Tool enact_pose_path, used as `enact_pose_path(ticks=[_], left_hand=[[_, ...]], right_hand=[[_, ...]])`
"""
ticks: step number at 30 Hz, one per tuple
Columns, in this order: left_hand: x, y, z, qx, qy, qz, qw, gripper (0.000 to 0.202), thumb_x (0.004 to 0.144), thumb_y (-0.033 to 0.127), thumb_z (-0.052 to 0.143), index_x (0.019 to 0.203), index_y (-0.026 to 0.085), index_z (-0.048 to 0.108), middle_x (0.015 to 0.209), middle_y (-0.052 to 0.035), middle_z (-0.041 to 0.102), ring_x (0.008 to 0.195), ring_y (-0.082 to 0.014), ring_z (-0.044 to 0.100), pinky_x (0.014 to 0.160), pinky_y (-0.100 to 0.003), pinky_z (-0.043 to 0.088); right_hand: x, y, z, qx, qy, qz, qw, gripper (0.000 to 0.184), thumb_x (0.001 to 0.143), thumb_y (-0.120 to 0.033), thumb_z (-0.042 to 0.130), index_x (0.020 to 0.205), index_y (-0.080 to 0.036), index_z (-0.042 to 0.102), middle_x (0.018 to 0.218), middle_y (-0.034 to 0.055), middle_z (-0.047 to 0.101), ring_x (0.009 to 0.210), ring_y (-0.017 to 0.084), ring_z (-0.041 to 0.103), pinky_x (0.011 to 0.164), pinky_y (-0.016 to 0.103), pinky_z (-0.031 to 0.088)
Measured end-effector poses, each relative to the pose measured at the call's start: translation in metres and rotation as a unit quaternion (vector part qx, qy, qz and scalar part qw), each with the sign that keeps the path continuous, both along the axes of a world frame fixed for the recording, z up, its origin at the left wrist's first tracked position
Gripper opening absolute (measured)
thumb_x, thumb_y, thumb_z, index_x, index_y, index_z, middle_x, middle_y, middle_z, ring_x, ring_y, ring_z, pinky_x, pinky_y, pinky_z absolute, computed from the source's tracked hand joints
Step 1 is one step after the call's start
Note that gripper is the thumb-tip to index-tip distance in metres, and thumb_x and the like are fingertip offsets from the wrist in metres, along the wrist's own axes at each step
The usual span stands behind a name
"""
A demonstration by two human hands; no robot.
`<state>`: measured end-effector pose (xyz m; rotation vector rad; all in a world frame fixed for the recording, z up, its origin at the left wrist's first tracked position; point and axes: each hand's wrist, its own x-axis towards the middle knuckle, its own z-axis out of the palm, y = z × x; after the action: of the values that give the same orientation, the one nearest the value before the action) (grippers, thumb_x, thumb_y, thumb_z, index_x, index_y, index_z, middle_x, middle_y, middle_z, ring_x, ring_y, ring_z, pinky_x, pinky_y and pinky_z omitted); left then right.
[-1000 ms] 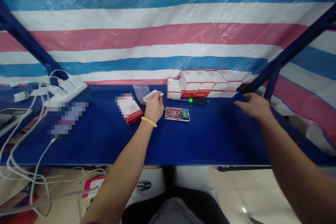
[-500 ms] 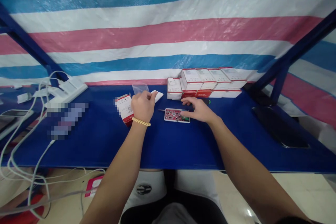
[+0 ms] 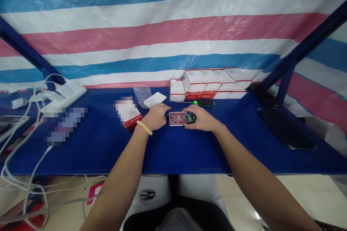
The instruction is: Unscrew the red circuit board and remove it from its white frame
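Observation:
An opened device with a red circuit board (image 3: 177, 118) in a white casing lies on the blue table. My right hand (image 3: 204, 117) is closed around its right end, thumb and fingers on opposite edges, beside a dark green part. At the left end, my left hand (image 3: 155, 117) has its fingers curled together by a thin rod sticking out of the casing; what they pinch is hidden. Just beyond the left hand lies a white cover (image 3: 155, 99). A screwdriver (image 3: 204, 103) with a black and green handle rests behind the device.
A red and white box (image 3: 132, 117) stands left of my left hand, with a clear plastic bag (image 3: 142, 94) behind it. Stacked white and red boxes (image 3: 217, 79) line the back. A white power strip (image 3: 66, 95) with cables is at left, a black flat object (image 3: 287, 130) at right.
My left hand has left the white cover, which now lies flat, and come down to the device's left end. My right hand has closed on the right end, uncovering the screwdriver.

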<state>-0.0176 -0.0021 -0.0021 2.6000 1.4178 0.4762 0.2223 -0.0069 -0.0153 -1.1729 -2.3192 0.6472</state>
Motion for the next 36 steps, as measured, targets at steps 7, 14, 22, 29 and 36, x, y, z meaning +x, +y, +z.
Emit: enact_pose_path(ticks=[7, 14, 22, 29, 36], left_hand=[[0.001, 0.003, 0.003, -0.014, 0.058, 0.009, 0.998, 0.023, 0.084, 0.013, 0.052, 0.092, 0.016, 0.073, 0.088, -0.0103, 0.070, 0.088, -0.0244, 0.064, 0.084, -0.038, 0.051], [0.000, 0.002, 0.005, 0.021, 0.004, 0.039, 0.999, 0.023, 0.077, 0.010, 0.060, 0.095, 0.018, 0.072, 0.093, -0.0094, 0.070, 0.093, -0.0251, 0.063, 0.087, -0.039, 0.050], [0.004, 0.000, 0.006, 0.135, -0.049, 0.189, 0.971, 0.039, 0.068, 0.005, 0.054, 0.103, 0.015, 0.068, 0.110, -0.0153, 0.065, 0.107, -0.0349, 0.055, 0.089, -0.052, 0.045], [0.005, 0.001, -0.008, 0.174, 0.042, 0.250, 0.952, 0.020, 0.072, 0.010, 0.053, 0.081, 0.011, 0.071, 0.102, -0.0196, 0.066, 0.101, -0.0368, 0.057, 0.083, -0.052, 0.043], [0.000, 0.001, 0.002, 0.211, -0.022, 0.304, 0.929, 0.023, 0.079, 0.011, 0.048, 0.090, 0.013, 0.068, 0.080, -0.0144, 0.069, 0.087, -0.0311, 0.062, 0.081, -0.048, 0.041]], right_hand=[[0.000, -0.001, -0.001, 0.035, 0.058, -0.004, 0.998, 0.063, 0.055, -0.024, 0.082, 0.114, -0.018, 0.061, 0.114, 0.0105, 0.057, 0.108, 0.028, 0.056, 0.098, 0.048, 0.044], [0.001, 0.001, -0.003, 0.034, 0.037, -0.005, 0.999, 0.058, 0.055, -0.033, 0.084, 0.107, -0.020, 0.063, 0.103, 0.0080, 0.061, 0.096, 0.026, 0.058, 0.089, 0.046, 0.047], [0.002, 0.001, -0.002, 0.010, 0.019, 0.005, 1.000, 0.057, 0.056, -0.036, 0.083, 0.108, -0.020, 0.066, 0.103, 0.0083, 0.062, 0.093, 0.025, 0.058, 0.087, 0.044, 0.047], [0.003, 0.002, -0.003, -0.026, 0.009, 0.013, 1.000, 0.060, 0.056, -0.039, 0.084, 0.110, -0.019, 0.064, 0.108, 0.0093, 0.060, 0.104, 0.027, 0.054, 0.095, 0.049, 0.044], [0.004, -0.002, 0.001, 0.015, 0.065, 0.002, 0.998, 0.059, 0.068, -0.051, 0.076, 0.117, -0.022, 0.061, 0.116, 0.0109, 0.061, 0.113, 0.029, 0.053, 0.099, 0.053, 0.042]])
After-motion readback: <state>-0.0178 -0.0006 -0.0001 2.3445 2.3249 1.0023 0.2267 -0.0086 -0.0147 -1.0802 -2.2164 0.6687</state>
